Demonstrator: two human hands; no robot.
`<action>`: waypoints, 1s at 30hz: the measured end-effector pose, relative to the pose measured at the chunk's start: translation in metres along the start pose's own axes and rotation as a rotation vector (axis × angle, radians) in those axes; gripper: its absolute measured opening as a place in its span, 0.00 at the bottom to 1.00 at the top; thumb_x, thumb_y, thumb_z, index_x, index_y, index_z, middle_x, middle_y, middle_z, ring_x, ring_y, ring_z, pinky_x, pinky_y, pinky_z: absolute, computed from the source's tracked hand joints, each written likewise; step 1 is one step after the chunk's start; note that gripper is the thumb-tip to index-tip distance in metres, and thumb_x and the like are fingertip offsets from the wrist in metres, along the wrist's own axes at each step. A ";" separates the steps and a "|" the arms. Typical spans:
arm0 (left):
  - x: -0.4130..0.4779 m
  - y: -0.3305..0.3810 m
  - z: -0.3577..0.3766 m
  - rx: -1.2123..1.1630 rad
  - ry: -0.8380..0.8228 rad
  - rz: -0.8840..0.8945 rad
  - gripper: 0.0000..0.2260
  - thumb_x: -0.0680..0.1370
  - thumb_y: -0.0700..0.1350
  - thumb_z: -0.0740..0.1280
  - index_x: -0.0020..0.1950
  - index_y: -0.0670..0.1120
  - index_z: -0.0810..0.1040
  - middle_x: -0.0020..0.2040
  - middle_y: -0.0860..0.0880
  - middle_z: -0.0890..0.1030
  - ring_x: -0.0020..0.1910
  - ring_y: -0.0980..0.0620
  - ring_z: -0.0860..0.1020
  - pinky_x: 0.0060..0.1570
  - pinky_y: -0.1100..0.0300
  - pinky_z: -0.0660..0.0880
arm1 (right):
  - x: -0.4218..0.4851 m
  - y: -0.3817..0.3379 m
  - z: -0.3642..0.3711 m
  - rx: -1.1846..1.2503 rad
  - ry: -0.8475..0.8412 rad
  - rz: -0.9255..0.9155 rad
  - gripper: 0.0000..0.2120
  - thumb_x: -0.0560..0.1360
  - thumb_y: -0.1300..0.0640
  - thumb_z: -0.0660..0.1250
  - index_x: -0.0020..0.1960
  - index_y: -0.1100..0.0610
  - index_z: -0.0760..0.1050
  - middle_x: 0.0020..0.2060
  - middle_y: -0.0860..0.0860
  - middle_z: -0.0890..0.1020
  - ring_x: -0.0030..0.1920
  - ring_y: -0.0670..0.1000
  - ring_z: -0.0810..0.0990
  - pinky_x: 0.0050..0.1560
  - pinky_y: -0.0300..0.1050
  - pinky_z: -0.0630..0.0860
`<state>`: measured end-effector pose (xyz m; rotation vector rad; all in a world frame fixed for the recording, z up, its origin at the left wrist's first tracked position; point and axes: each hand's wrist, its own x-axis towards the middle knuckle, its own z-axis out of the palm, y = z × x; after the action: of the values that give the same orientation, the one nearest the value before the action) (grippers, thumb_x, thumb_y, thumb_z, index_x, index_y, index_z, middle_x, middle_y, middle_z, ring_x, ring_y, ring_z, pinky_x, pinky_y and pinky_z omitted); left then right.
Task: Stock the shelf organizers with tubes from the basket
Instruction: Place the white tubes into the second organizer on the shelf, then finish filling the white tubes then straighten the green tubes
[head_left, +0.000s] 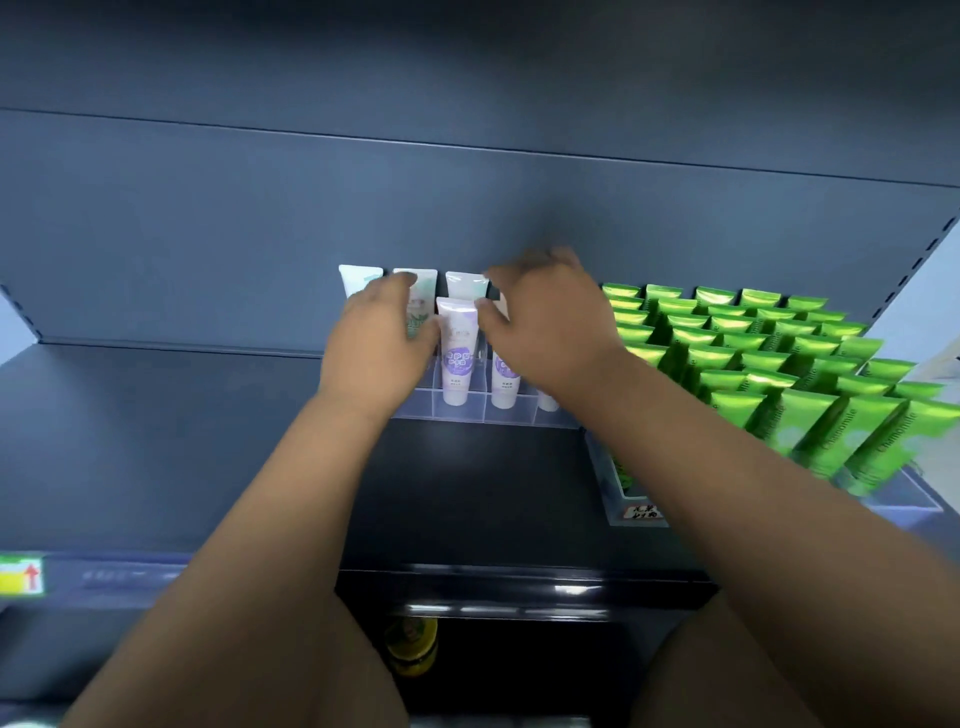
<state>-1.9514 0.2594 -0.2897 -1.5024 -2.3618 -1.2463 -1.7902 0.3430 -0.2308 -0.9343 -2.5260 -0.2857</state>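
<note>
Plastic purple tube looks light and squashy; your left hand and right hand flank it, grip unclear, so hold its stiff crimp.

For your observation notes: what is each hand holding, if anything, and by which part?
Both the left hand and right hand pinch the purple-labelled white tube by its upper sides; it stands in the clear organizer.
</note>
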 end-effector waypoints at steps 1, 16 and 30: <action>-0.010 -0.003 -0.010 0.100 0.019 0.031 0.21 0.79 0.52 0.68 0.69 0.45 0.74 0.66 0.46 0.78 0.63 0.41 0.75 0.60 0.46 0.75 | -0.006 -0.010 -0.001 0.055 0.030 -0.011 0.19 0.79 0.45 0.57 0.59 0.55 0.78 0.53 0.55 0.81 0.58 0.59 0.74 0.52 0.50 0.74; -0.343 -0.108 -0.218 0.662 0.342 -0.530 0.30 0.81 0.62 0.56 0.74 0.43 0.70 0.75 0.42 0.72 0.76 0.38 0.65 0.75 0.40 0.63 | -0.182 -0.307 0.001 0.684 -0.253 -0.646 0.28 0.80 0.42 0.60 0.77 0.53 0.65 0.73 0.52 0.71 0.76 0.56 0.64 0.75 0.52 0.63; -0.530 -0.219 -0.159 0.247 0.110 -1.317 0.24 0.83 0.55 0.62 0.77 0.47 0.68 0.74 0.43 0.72 0.72 0.41 0.71 0.70 0.47 0.68 | -0.262 -0.398 0.141 0.407 -0.933 -0.639 0.19 0.80 0.44 0.59 0.65 0.53 0.73 0.61 0.54 0.78 0.61 0.59 0.76 0.57 0.51 0.75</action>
<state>-1.9033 -0.2709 -0.5559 0.3813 -3.2281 -0.9498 -1.9185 -0.0585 -0.4936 -0.0297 -3.4672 0.6192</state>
